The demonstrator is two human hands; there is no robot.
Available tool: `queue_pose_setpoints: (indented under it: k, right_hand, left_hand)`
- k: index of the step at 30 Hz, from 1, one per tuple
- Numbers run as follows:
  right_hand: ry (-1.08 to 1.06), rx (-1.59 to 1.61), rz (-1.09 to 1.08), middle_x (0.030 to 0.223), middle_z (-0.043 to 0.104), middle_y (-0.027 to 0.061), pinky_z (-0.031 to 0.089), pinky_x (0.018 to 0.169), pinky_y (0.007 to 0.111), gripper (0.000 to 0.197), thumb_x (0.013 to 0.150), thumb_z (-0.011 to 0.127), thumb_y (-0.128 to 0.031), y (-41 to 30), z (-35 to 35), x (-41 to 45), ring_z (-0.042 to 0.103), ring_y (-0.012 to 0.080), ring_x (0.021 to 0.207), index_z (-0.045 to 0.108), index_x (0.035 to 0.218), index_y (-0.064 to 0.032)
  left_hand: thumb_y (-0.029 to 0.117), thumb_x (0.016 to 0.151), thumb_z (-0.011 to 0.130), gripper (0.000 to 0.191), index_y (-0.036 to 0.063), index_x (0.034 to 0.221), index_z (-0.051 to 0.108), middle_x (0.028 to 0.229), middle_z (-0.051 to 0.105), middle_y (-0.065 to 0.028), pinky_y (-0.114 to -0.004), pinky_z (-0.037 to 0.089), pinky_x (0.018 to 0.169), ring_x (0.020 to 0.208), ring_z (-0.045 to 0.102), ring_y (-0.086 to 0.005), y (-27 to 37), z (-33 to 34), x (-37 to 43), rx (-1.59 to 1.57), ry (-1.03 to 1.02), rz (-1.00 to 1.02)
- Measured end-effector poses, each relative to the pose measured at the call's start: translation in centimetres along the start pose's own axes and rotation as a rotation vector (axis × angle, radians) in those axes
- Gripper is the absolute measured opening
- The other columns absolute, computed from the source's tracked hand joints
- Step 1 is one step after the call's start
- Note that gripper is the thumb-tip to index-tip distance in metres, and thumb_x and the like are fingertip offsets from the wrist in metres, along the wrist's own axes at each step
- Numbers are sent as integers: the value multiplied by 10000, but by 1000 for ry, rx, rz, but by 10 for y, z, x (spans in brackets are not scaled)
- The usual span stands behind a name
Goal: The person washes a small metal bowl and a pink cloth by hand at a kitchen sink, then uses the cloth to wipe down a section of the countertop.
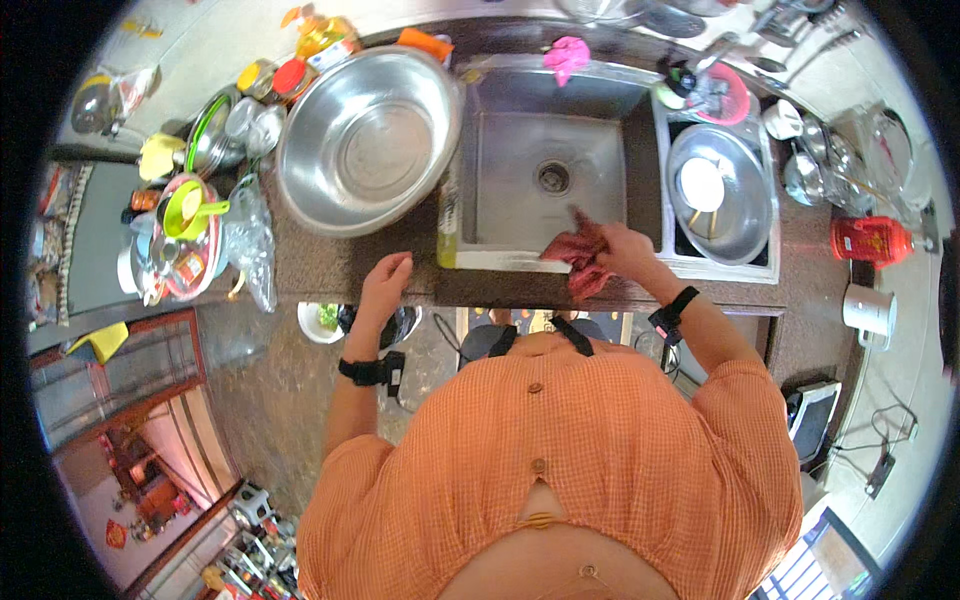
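My right hand (628,253) grips a dark red cloth (581,259) at the near rim of a steel sink (551,217). The cloth hangs over the white edge. My left hand (387,281) is held above the counter's front edge, left of the sink, with its fingers curled together and nothing seen in them. A large steel basin (367,142) rests on the counter left of the sink. In the smaller right sink sits a metal bowl (754,217) with a white round dish (702,184) and chopsticks.
A pink cloth (567,58) lies on the sink's far rim. A red thermos (870,241) and a white mug (868,311) stand at the right. Jars, a plastic bag (251,232) and a green ladle (187,210) crowd the left. A white bowl (319,322) is below the counter.
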State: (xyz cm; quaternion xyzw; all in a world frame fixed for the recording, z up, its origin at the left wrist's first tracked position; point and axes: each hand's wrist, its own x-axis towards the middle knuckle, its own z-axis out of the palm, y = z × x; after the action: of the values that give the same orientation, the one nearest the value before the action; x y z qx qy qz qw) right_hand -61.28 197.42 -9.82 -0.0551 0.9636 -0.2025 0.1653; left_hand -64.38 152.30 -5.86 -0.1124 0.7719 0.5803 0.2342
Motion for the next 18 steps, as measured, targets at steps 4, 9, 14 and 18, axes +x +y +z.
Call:
queue_pose_setpoints:
  k: [4, 9, 14, 18]
  right_hand:
    - [214, 86, 345, 929, 618, 169, 468, 757, 457, 458, 699, 607, -300, 62, -59, -1, 590, 371, 894, 498, 1099, -106]
    - [503, 543, 579, 944, 635, 229, 486, 788, 384, 915, 670, 653, -312, 97, -147, 52, 631, 334, 903, 170, 1417, -99]
    - [699, 1046, 283, 995, 616, 234, 487, 749, 354, 864, 688, 667, -289, 185, -154, 106, 626, 316, 845, 228, 1413, -121]
    - [427, 595, 342, 905, 642, 193, 491, 704, 357, 761, 677, 653, -237, 168, -160, 79, 624, 286, 783, 351, 1365, -120]
  left_hand:
    - [263, 880, 566, 339, 9, 1104, 593, 987, 635, -88, -279, 458, 786, 881, 585, -155, 31, -2, -5, 337, 16, 153]
    - [228, 892, 557, 348, 11, 1164, 551, 1056, 601, -61, -269, 448, 813, 921, 560, -145, 71, 8, -13, 504, -35, 180]
    - [172, 866, 593, 331, 15, 1154, 548, 1071, 587, -77, -288, 456, 826, 934, 570, -170, 91, 39, -15, 594, -185, 286]
    - [165, 849, 605, 322, 10, 1127, 556, 1057, 588, -116, -304, 466, 799, 909, 581, -189, 91, 53, -25, 597, -239, 269]
